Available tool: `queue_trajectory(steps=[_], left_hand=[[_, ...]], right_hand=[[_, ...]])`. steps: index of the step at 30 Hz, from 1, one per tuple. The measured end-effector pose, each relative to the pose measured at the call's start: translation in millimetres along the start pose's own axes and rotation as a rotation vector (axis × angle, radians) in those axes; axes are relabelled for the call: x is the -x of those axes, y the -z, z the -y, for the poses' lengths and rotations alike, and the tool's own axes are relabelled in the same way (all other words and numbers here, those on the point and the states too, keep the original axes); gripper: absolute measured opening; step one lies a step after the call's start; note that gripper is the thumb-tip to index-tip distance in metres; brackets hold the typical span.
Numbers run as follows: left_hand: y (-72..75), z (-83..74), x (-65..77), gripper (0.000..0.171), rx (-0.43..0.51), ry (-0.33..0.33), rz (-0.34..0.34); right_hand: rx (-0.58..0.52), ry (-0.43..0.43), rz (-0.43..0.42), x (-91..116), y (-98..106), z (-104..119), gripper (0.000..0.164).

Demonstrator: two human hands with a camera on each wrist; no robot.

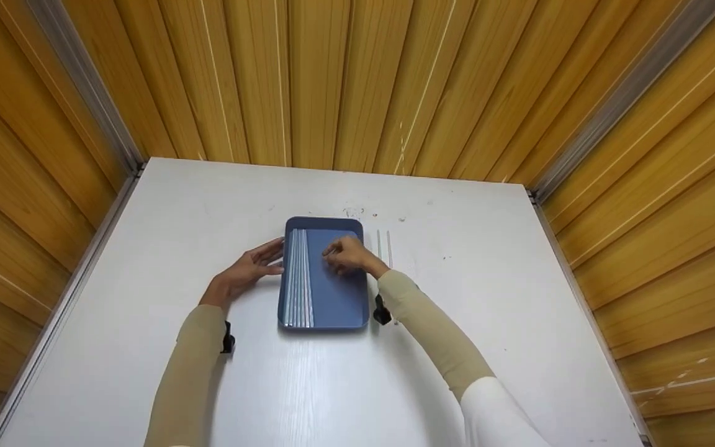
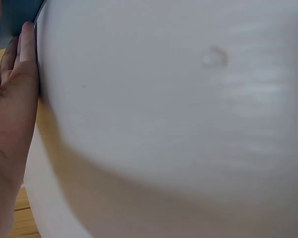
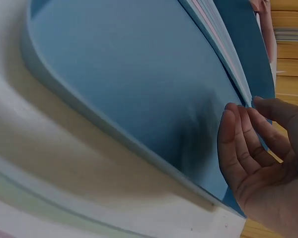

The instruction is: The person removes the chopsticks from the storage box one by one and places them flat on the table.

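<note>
A blue rectangular tray [image 1: 339, 304] lies lengthwise on the white table. Along its left side, several long, thin straw-like sticks [image 1: 299, 279] lie side by side, pale with faint coloured lines. My left hand [image 1: 249, 268] rests against the tray's left wall, its fingers extended along the outside; the left wrist view shows this hand [image 2: 12, 109] beside the tray's corner. Over the tray's inside is my right hand [image 1: 349, 254], fingers loosely bent. In the right wrist view, the thumb and fingertips of this hand [image 3: 268, 153] come close together, with nothing visible between them.
Two more thin sticks [image 1: 379, 245] lie on the table [image 1: 469, 261] just right of the tray, partly hidden by the right forearm. Small specks and marks dot the table behind the tray. Wood-patterned walls [image 1: 314, 81] with metal rails enclose the table's back and sides.
</note>
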State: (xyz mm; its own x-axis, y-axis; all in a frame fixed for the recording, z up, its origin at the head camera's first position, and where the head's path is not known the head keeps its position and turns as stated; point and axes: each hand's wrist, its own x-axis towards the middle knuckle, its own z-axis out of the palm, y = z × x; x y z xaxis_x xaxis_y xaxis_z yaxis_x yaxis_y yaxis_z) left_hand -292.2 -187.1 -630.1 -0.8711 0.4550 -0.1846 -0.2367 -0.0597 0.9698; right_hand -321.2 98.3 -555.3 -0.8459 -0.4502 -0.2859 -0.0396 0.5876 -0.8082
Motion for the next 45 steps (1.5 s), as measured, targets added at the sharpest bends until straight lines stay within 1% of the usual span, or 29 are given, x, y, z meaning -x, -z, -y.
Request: queue_trajectory(steps=[2,5,8,12,15,18,22,25,28,34,39,42,45], left_hand=[[-0.9,-1.5,-0.8,0.086,0.001,0.005,0.000],[-2.3,-2.9,-1.5,0.085,0.000,0.017,0.002],[-2.8,-3.2,-1.4,0.084,0.009,0.028,-0.011],[-1.5,-3.0,0.0,0.084,0.015,0.026,-0.007],[0.7,-3.3,1.0,0.084,0.006,0.010,0.008],[1.7,-3.7,1.3,0.084,0.002,-0.004,0.016],[1.8,-3.8,0.0,0.083,0.006,-0.004,0.010],[1.3,-3.6,-0.8,0.083,0.009,-0.007,0.010],[1.2,-3.0,0.2,0.084,0.002,-0.020,0.028],[2.8,-0.2,3.4,0.086,0.013,-0.044,0.051],[1.6,-0.5,1.9,0.084,0.009,-0.038,0.046],[2.0,-0.5,1.1,0.084,0.002,-0.037,0.041],[3.2,0.5,1.2,0.084,0.001,-0.037,0.039]], right_hand=[[-0.075,-0.037,0.008,-1,-9,-3,0.023],[-0.163,-0.068,-0.002,-2,-20,-7,0.022],[-0.177,-0.057,-0.032,-3,-29,-8,0.021],[-0.153,-0.039,-0.072,-3,-35,-5,0.018],[-0.144,-0.034,-0.094,-3,-39,-3,0.017],[-0.114,-0.017,-0.117,-4,-42,-2,0.017],[-0.066,-0.004,-0.153,-7,-45,-2,0.016],[-0.033,-0.013,-0.176,-10,-46,-2,0.016],[-0.002,-0.035,-0.189,-11,-48,0,0.015],[0.107,-0.085,-0.217,-11,-57,6,0.013],[0.207,-0.091,-0.264,-14,-60,6,0.014],[0.204,-0.062,-0.281,-13,-58,5,0.014],[0.162,-0.014,-0.287,-9,-57,3,0.014]])
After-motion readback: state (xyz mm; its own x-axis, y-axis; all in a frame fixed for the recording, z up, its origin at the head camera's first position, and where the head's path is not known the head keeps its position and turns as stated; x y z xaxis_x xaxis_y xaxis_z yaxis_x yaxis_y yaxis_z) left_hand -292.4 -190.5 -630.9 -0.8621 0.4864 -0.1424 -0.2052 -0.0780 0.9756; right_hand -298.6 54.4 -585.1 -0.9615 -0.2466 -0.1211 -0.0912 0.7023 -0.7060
